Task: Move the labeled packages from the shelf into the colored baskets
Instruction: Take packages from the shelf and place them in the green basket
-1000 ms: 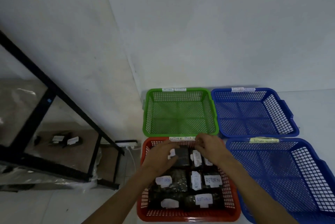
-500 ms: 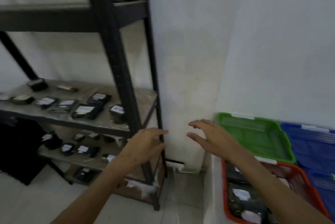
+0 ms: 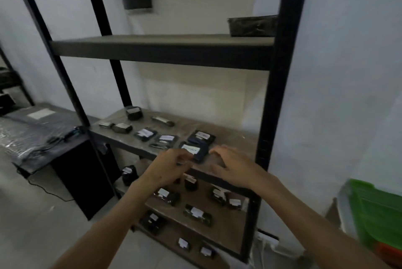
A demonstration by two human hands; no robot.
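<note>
A dark package with a white label (image 3: 192,150) lies near the front edge of the middle shelf board (image 3: 232,138). My left hand (image 3: 169,167) has its curled fingertips at the package's near-left corner; blur hides whether they pinch it. My right hand (image 3: 232,165) hovers just right of the package with spread fingers and holds nothing. Several more labeled packages (image 3: 144,133) lie across this board, and others (image 3: 196,212) on the lower boards. The green basket (image 3: 378,210) and a bit of the red basket (image 3: 389,251) show at the right edge.
The black shelf post (image 3: 276,94) stands just right of my right hand. A dark box (image 3: 252,26) sits on the upper board. A black cabinet (image 3: 82,173) and a wrapped table (image 3: 32,131) stand to the left. A power strip (image 3: 266,239) lies by the wall.
My view swung from the baskets to the shelf. Both hands left the red basket, crossed over with nothing in them, and now reach the labeled package on the middle board.
</note>
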